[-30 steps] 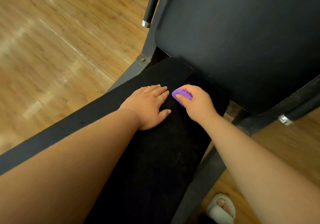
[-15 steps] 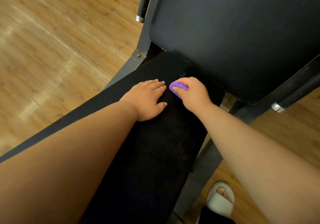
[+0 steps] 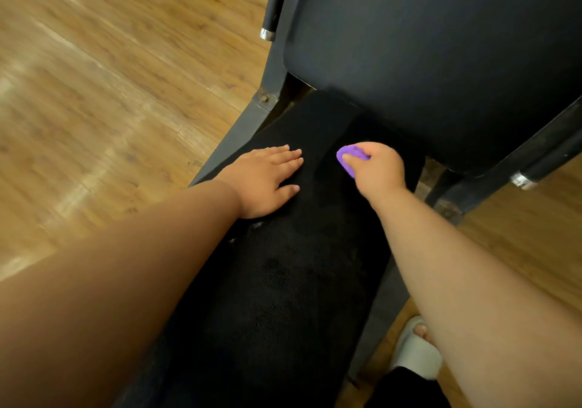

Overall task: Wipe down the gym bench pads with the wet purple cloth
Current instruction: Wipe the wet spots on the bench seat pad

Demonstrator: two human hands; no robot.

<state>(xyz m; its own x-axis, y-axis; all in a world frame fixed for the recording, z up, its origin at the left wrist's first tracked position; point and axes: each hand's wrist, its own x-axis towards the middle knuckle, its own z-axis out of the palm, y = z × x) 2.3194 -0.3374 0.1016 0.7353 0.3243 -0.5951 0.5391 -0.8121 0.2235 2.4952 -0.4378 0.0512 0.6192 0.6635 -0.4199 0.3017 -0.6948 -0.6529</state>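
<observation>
Right hand (image 3: pixel 376 174), fingers curled, grips the bunched purple cloth (image 3: pixel 348 158) against the black seat pad (image 3: pixel 283 281), near its junction with the back pad (image 3: pixel 441 61). Left hand (image 3: pixel 264 180) lies flat on the seat pad, fingers straight, holding nothing. Wooden floor (image 3: pixel 110 92) surrounds the bench.

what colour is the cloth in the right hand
Purple; the cloth bunched in the right hand shows clearly in the head view.

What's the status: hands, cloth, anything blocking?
Left hand flat on the seat pad. Right hand grips the purple cloth against it, near the back pad. Nothing blocking seen.
</observation>
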